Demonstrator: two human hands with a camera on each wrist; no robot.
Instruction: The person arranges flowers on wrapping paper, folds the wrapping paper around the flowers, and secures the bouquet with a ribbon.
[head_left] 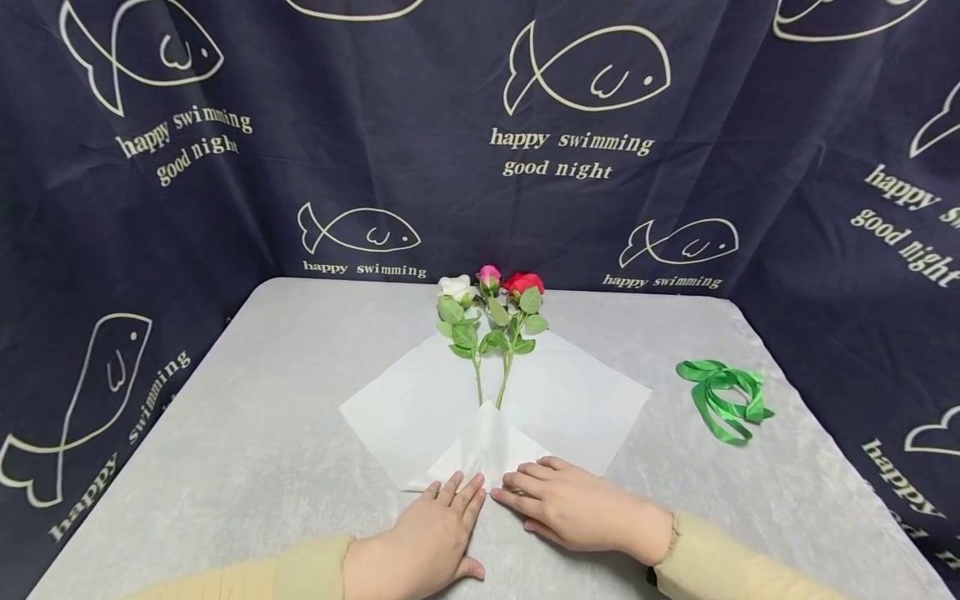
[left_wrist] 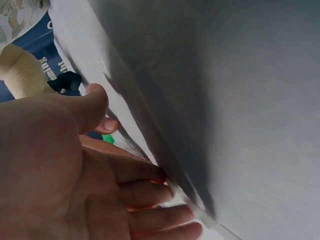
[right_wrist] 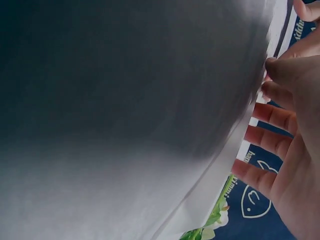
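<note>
A sheet of white wrapping paper (head_left: 577, 383) lies on the table with its near corner folded up over the lower stems. Three artificial roses rest on it: a white rose (head_left: 454, 287), a pink rosebud (head_left: 489, 277) and a red rose (head_left: 523, 283), their stem ends hidden under the fold. My left hand (head_left: 431, 533) presses its straight fingertips on the folded near edge, left of the middle; the thumb points aside. Just to its right, my right hand (head_left: 573, 508) rests its extended fingers on the same edge. In the wrist views, the left fingers (left_wrist: 160, 220) and right fingers (right_wrist: 270, 140) meet the paper's edge.
A loosely coiled green ribbon (head_left: 731, 404) lies at the right of the table. Grey cloth covers the tabletop (head_left: 225, 433). Behind and at both sides hangs a dark blue curtain (head_left: 450, 108) with fish drawings and lettering.
</note>
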